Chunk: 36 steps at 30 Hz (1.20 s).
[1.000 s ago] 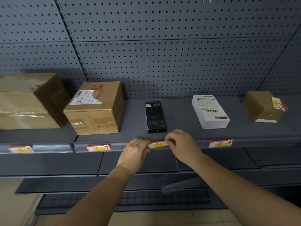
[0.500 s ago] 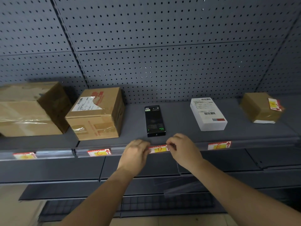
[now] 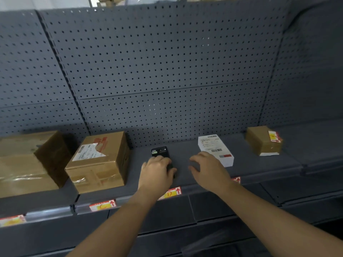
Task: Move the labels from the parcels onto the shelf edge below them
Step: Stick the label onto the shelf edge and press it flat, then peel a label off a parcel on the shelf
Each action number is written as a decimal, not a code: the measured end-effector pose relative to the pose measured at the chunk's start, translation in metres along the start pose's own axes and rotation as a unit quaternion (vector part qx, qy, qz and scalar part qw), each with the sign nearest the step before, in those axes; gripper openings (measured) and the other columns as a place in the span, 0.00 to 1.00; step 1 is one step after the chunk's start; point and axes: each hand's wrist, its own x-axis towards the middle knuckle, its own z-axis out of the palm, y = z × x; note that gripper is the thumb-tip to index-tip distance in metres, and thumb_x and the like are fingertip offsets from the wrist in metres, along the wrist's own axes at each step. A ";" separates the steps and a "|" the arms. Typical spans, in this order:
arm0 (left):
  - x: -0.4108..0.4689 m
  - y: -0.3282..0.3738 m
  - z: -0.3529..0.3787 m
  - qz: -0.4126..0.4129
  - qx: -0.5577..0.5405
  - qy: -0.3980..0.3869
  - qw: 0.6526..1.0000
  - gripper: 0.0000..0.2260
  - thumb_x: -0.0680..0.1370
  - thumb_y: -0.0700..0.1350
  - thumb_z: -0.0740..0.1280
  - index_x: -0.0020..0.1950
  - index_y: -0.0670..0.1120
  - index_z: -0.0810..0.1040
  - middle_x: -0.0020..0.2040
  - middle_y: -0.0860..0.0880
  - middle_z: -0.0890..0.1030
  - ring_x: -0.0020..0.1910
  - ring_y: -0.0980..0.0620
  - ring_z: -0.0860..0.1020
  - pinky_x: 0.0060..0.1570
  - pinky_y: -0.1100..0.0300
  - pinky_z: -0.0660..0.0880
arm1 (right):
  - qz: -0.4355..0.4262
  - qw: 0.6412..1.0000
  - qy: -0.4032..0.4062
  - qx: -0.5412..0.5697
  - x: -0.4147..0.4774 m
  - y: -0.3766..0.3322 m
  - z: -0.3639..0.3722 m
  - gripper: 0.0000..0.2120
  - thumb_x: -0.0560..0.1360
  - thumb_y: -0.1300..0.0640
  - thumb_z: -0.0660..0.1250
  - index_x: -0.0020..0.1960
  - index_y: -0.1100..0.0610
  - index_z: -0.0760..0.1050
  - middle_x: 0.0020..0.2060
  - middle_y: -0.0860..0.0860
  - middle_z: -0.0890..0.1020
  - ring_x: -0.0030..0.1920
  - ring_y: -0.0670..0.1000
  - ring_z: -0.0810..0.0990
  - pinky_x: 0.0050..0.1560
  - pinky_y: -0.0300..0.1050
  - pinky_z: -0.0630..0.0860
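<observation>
Head view of a grey pegboard [image 3: 167, 62] wall behind a dark shelf [image 3: 185, 175]. Five parcels sit along the shelf: a big brown box [image 3: 27, 164] far left, a taped carton [image 3: 100, 160] beside it, a slim black box [image 3: 160, 154] in the middle, a white box [image 3: 215, 149] to its right, and a small brown box [image 3: 261, 141] far right. Red and yellow labels [image 3: 102, 205] sit on the shelf edge [image 3: 48, 213] below; one label [image 3: 274, 136] is still stuck to the small brown box. Left hand [image 3: 156, 170] rests curled over the black box, gripping it. Right hand [image 3: 207, 168] hovers open over bare shelf, holding nothing.
</observation>
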 end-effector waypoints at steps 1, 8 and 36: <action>0.004 0.005 -0.002 0.004 0.003 0.002 1.000 0.10 0.76 0.55 0.66 0.53 0.52 0.79 0.51 0.53 0.80 0.54 0.50 0.75 0.52 0.52 0.71 | 0.006 1.000 0.003 -0.006 -0.001 0.001 -0.006 0.15 0.77 0.49 0.67 0.61 0.52 0.77 0.56 0.50 0.77 0.56 0.52 0.76 0.56 0.48 0.75; 0.031 0.058 0.010 0.058 -0.015 0.004 0.998 0.11 0.76 0.55 0.66 0.53 0.51 0.80 0.50 0.52 0.81 0.52 0.49 0.76 0.51 0.53 0.71 | 0.088 0.994 0.038 -0.044 -0.028 0.037 -0.053 0.18 0.76 0.49 0.67 0.64 0.53 0.78 0.63 0.50 0.77 0.61 0.53 0.75 0.61 0.49 0.73; 0.105 0.327 0.136 0.135 -0.036 -0.082 0.987 0.13 0.76 0.53 0.66 0.60 0.53 0.77 0.54 0.54 0.80 0.56 0.50 0.75 0.54 0.53 0.71 | 0.171 0.984 0.042 -0.028 -0.084 0.291 -0.199 0.17 0.78 0.49 0.65 0.65 0.52 0.76 0.58 0.49 0.77 0.57 0.50 0.76 0.59 0.46 0.74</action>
